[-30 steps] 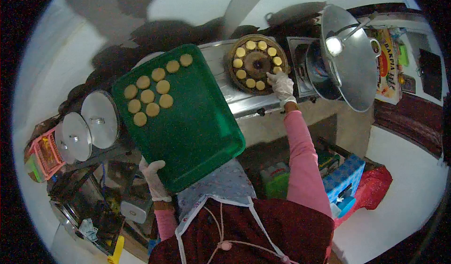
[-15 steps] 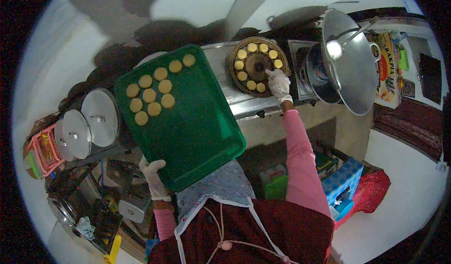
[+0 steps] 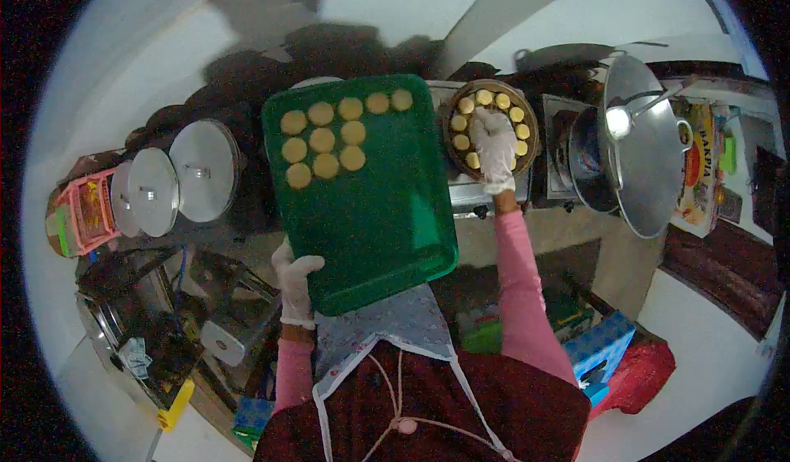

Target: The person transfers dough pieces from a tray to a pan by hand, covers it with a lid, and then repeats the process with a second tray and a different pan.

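A green tray (image 3: 370, 207) is tilted in front of me, with several round, flat pastries (image 3: 322, 139) in rows on its upper part. My left hand (image 3: 296, 277), in a thin pale glove, grips the tray's lower left edge, thumb over the rim. To the right, a round brown pan (image 3: 533, 143) sits on the stove, with small yellowish pastries (image 3: 517, 114) in a ring along its edge. Over the pan's middle is my gloved right hand (image 3: 495, 145), fingers bunched and pointing down toward the upper left. Whatever lies between its fingertips is hidden.
Right of the pan, a large metal wok (image 3: 646, 174) stands on edge with a ladle (image 3: 619, 121) against it. Pot lids (image 3: 202, 174) and a pink basket (image 3: 89, 211) are at the left. A blue box (image 3: 601, 347) sits below, at the right.
My right hand has moved from the pan's right side over its middle, toward its upper left. The view has shifted; my left hand still holds the tray, whose pastries look unchanged.
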### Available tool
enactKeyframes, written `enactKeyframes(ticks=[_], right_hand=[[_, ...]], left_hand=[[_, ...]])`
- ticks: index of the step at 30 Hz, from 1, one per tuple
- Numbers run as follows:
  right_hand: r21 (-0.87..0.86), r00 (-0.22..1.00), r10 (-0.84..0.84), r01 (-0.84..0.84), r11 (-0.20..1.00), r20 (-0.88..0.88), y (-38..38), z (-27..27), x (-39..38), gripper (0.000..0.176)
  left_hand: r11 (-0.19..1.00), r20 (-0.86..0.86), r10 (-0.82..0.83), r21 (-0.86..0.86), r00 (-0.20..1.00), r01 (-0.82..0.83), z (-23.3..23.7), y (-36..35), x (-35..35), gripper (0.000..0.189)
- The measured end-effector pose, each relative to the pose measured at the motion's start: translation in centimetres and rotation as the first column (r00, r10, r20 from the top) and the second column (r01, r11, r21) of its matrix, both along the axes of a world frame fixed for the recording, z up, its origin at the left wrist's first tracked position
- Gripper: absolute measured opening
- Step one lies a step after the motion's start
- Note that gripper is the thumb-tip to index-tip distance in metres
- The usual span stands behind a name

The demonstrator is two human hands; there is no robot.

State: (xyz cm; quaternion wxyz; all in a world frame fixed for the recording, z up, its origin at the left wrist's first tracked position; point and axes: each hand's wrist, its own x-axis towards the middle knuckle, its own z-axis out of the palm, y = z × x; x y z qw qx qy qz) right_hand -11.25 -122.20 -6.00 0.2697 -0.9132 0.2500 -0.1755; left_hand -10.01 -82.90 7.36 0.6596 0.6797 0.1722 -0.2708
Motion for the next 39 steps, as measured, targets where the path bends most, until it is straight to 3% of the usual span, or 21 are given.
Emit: enactKeyframes(ticks=[2,4,5,8,9,15,18,21,24,27,30,33,36,39], right_hand=[[0.012,0.976,0.065,-0.069,0.998,0.208,2.5,3.5,1.0,0.024],[-0.087,0.949,0.308,-0.302,0.949,0.066,4.4,6.2,2.2,0.06],[-0.241,0.892,0.422,-0.379,0.894,0.161,4.6,6.3,3.4,0.058],[-0.294,0.9,0.373,-0.427,0.855,-0.225,5.2,6.8,5.5,0.05],[-0.271,0.9,0.386,-0.43,0.861,-0.203,4.9,6.1,5.5,0.039],[-0.274,0.895,0.318,-0.405,0.872,-0.312,4.9,6.9,5.0,0.033],[-0.177,0.948,0.313,-0.32,0.931,-0.065,5.8,6.4,4.8,0.027],[-0.19,0.964,0.245,-0.261,0.946,-0.101,7.1,6.1,5.3,0.025],[-0.125,0.975,0.219,-0.213,0.969,0.037,8.0,4.5,5.3,0.028],[0.237,0.997,0.078,-0.082,0.968,0.03,8.4,3.4,6.0,0.033],[0.268,0.993,0.082,-0.102,0.958,0.085,9.1,3.3,5.5,0.034],[0.086,0.974,0.112,-0.096,0.992,-0.198,10.3,4.3,4.8,0.031],[0.095,0.992,0.125,-0.122,0.988,-0.025,11.4,4.4,3.7,0.031],[0.364,0.995,0.08,-0.051,0.93,-0.064,11.2,5.0,2.6,0.032]], left_hand=[[0.998,0.02,-0.057,0.0,0.998,0.057,-0.5,-0.2,0.1,0.05],[0.993,0.043,-0.12,-0.017,0.992,0.12,-0.4,-0.9,0.4,0.052],[0.989,0.051,-0.138,-0.045,0.989,0.141,-0.2,-1.1,0.4,0.053],[0.976,0.085,-0.185,-0.1,0.979,0.193,-0.3,-1.2,0.5,0.052],[0.974,0.096,-0.193,-0.101,0.976,0.203,-0.6,-1.1,0.3,0.049],[0.964,0.05,-0.202,-0.169,0.978,0.207,-0.4,-0.5,0.6,0.051],[0.957,0.056,-0.224,-0.179,0.973,0.23,-0.7,0.1,0.6,0.054],[0.957,0.046,-0.231,-0.169,0.972,0.236,-1.5,0.0,0.5,0.054],[0.96,0.039,-0.207,-0.185,0.978,0.21,-1.3,-0.2,0.3,0.054],[0.96,0.066,-0.204,-0.18,0.977,0.213,-1.3,-0.1,0.3,0.054],[0.963,0.041,-0.196,-0.179,0.98,0.2,-1.6,0.3,0.1,0.053],[0.964,0.031,-0.191,-0.183,0.981,0.193,-1.4,0.3,-0.1,0.053],[0.961,0.073,-0.197,-0.184,0.978,0.208,-2.2,0.4,0.1,0.052],[0.973,0.054,-0.189,-0.128,0.981,0.195,-1.8,0.4,0.0,0.05]])
